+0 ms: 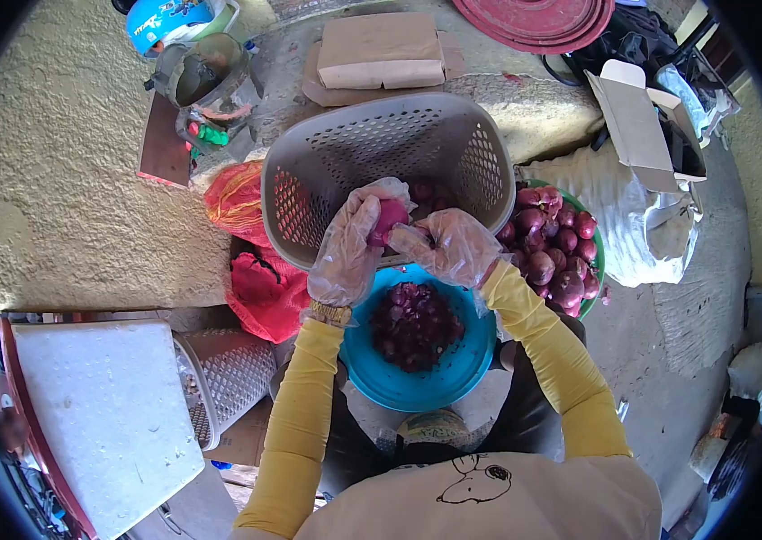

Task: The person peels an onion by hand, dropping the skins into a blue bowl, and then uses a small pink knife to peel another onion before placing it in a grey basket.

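Note:
My left hand [351,241], in a see-through plastic glove, is closed around a peeled red onion [388,220]. Close against the onion is my right hand [457,245], gloved too, its fingers pinched together; what they grip is too small to make out. Both hands are above the near rim of a grey-brown plastic basket [309,236], where a few onions [426,193] lie at the bottom. Below my wrists, a blue basin [358,355] holds a heap of dark red onion skins or pieces [414,326]. To the right, a green basin [599,261] is filled with red onions [550,241].
A red mesh sack [264,292] lies left of the basket. Further left are a white board [102,414] and another basket [237,373]. Behind are a cardboard package [381,51] and a red lid [538,20]. A white sack [642,229] and an open carton [633,126] stand right.

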`<state>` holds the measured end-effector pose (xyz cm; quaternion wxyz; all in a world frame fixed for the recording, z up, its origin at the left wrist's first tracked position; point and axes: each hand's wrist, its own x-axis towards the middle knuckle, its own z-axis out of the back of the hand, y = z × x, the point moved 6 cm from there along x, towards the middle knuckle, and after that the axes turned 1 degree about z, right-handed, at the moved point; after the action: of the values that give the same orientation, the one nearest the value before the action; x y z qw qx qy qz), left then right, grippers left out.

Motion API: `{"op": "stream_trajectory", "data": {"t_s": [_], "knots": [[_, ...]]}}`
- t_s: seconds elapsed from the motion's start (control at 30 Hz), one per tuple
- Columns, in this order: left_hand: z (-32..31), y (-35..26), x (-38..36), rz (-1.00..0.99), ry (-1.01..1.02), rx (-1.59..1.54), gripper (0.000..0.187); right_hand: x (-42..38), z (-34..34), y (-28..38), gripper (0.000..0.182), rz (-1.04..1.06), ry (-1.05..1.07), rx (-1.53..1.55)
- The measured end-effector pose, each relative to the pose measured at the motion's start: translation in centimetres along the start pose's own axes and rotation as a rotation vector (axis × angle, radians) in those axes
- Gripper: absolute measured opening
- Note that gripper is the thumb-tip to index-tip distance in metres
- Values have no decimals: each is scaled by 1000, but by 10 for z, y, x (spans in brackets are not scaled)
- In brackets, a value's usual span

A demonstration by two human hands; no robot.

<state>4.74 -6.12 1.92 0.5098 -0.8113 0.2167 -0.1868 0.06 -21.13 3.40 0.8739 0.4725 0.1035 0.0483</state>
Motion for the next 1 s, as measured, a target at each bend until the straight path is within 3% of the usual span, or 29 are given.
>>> {"op": "stream_trajectory", "data": {"t_s": [0.1, 0.17, 0.23, 0.37, 0.43, 0.5, 0.57, 0.8, 1.0], "knots": [[3, -5, 0, -14, -10, 129, 39, -2, -2, 0, 57, 29, 31, 19], [5, -8, -1, -36, -17, 256, 40, -6, 10, 17, 58, 255, -177, -263], [6, -12, -3, -91, -61, 494, 41, -6, 14, 18, 57, 241, -206, -285], [8, -10, -2, -140, -73, 589, 42, -7, 19, 21, 62, 215, -247, -343], [-1, -8, 0, -28, 2, 94, 42, -6, 17, 18, 62, 193, -250, -346], [-2, -8, -1, -16, 4, 79, 42, -3, 14, 12, 62, 170, -254, -348], [-1, -7, -1, -5, 3, 64, 42, -1, 12, 6, 73, 187, -284, -283], [-1, -4, -2, 45, -13, -13, 41, -1, 13, 8, 70, 189, -269, -345], [-5, -4, -2, 60, 0, -27, 43, -3, 16, 12, 64, 166, -225, -209]]}}
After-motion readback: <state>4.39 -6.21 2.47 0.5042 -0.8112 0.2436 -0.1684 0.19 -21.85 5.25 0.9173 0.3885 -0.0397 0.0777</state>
